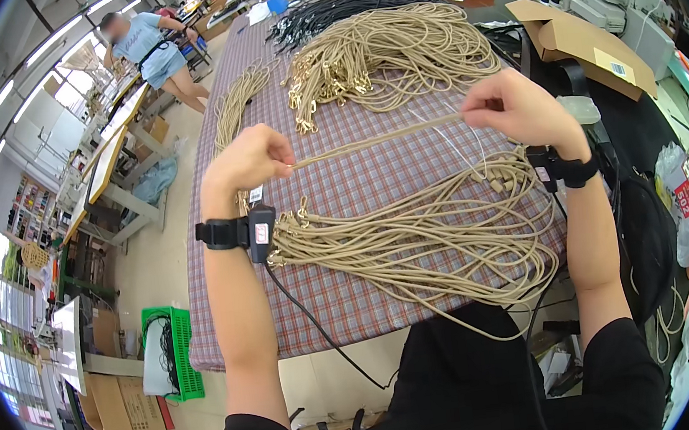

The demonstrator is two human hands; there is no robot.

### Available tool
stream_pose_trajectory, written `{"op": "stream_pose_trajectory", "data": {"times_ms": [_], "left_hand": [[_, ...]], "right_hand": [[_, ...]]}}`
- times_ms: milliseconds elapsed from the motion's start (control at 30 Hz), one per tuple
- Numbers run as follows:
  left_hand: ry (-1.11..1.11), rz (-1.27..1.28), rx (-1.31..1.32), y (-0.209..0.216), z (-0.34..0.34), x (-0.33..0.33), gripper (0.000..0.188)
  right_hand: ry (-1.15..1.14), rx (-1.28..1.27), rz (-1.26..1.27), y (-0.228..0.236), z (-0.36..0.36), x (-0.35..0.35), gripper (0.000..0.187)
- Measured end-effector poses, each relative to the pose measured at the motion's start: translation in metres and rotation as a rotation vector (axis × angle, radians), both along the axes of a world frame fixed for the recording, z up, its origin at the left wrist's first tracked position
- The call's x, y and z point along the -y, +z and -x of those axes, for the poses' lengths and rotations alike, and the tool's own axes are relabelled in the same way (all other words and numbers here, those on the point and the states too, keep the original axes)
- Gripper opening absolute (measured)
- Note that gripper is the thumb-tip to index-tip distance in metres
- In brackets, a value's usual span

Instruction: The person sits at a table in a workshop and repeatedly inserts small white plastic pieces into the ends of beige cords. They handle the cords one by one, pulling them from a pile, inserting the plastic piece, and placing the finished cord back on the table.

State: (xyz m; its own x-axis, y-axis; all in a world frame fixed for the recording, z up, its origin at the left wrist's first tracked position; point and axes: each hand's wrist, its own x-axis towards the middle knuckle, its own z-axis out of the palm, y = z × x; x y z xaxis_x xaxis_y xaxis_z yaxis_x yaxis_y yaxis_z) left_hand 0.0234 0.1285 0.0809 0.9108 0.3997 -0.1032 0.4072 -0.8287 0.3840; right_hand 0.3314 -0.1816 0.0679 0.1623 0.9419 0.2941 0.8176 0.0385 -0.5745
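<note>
Work table [232,332] covered in checked cloth, with me seated or standing at its near edge; which of the 2, I cannot tell. Near bundle [415,245] of tan cords: spread across the cloth before me, below my raised hands. Far heap [419,43] of tan cords: looped on the same cloth, beyond my hands, with black cords [364,3] behind it. Cardboard box [583,47]: to the right of the far heap. Green basket [183,349]: on the floor, left of the table. My 2 hands, held above the cloth: the left hand [251,162] and the right hand [512,109] are well apart, thumb and fingers of each pinched narrow on a tan cord [374,139]. This cord runs nearly straight between them, over the cloth. Gold clasps [303,211]: at the near bundle's left end.
</note>
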Motion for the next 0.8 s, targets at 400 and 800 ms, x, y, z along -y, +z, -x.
{"op": "stream_pose_trajectory", "data": {"times_ms": [400, 800], "left_hand": [[0.109, 0.047, -0.363, -0.016, 0.002, -0.01, 0.018], [0.103, -0.195, -0.092, -0.027, -0.021, 0.016, 0.044]], "right_hand": [[0.428, 0.181, 0.462, 0.005, 0.034, 0.009, 0.023], [-0.114, 0.205, 0.323, -0.021, -0.034, -0.007, 0.028]]}}
